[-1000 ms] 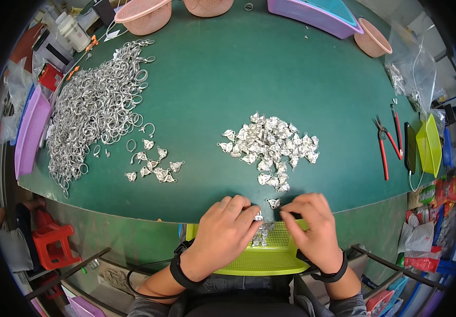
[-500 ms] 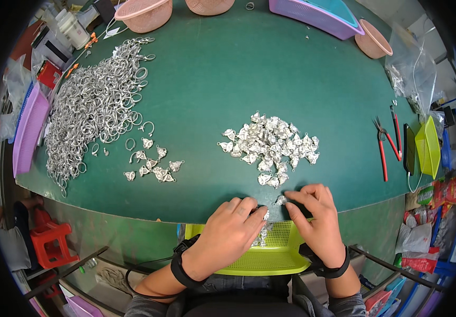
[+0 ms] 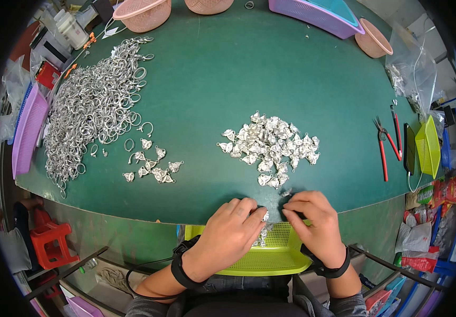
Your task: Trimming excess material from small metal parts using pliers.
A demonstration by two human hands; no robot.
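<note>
My left hand is at the table's near edge, thumb and fingers closed on a small silver pendant that shows just past the fingertips. To its right is my right hand, fingers bent, with a small gap between thumb and index tip and nothing visible in it. A slightly blurred silver pendant lies just beyond those fingertips. Farther out is a heap of similar pendants. Below the hands, a yellow-green basket sits at the table edge, with several silver pieces in it.
A large pile of silver rings covers the table's left side, with several loose pendants near it. On the right lie red-handled pliers and a black phone. Pink baskets and a purple basket line the far edge.
The pendant by my right hand has moved a little away from me, out from between thumb and index, which have come closer together. My left hand stays nearly still.
</note>
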